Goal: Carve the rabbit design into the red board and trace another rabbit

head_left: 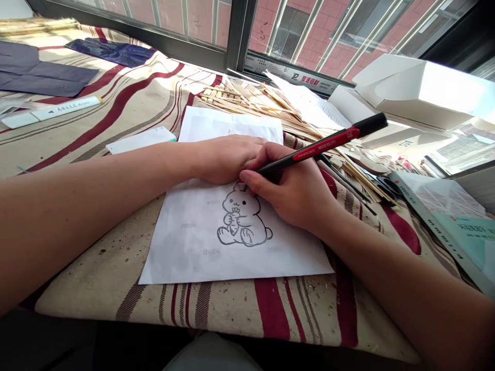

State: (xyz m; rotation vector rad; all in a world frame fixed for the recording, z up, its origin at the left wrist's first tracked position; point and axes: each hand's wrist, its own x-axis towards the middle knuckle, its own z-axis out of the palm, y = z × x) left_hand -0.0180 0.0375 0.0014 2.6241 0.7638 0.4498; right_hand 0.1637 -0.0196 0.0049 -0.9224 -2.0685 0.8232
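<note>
One view, from a camera worn on my head, looking forward and down across a beige cloth striped in dark red and brown (pixel 147 309). It sits close: my bare left hand (pixel 228 159) and bare right hand (pixel 297 190), over a white rectangular paper sheet (pixel 185 257), take mid-frame. The cloth's front edge shows low; a dark-framed glass window (pixel 240 41) closes the top.

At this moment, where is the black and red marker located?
In the head view, the marker is right of centre, gripped in the right hand by the rabbit drawing, its upper end pointing toward the white box.
</note>
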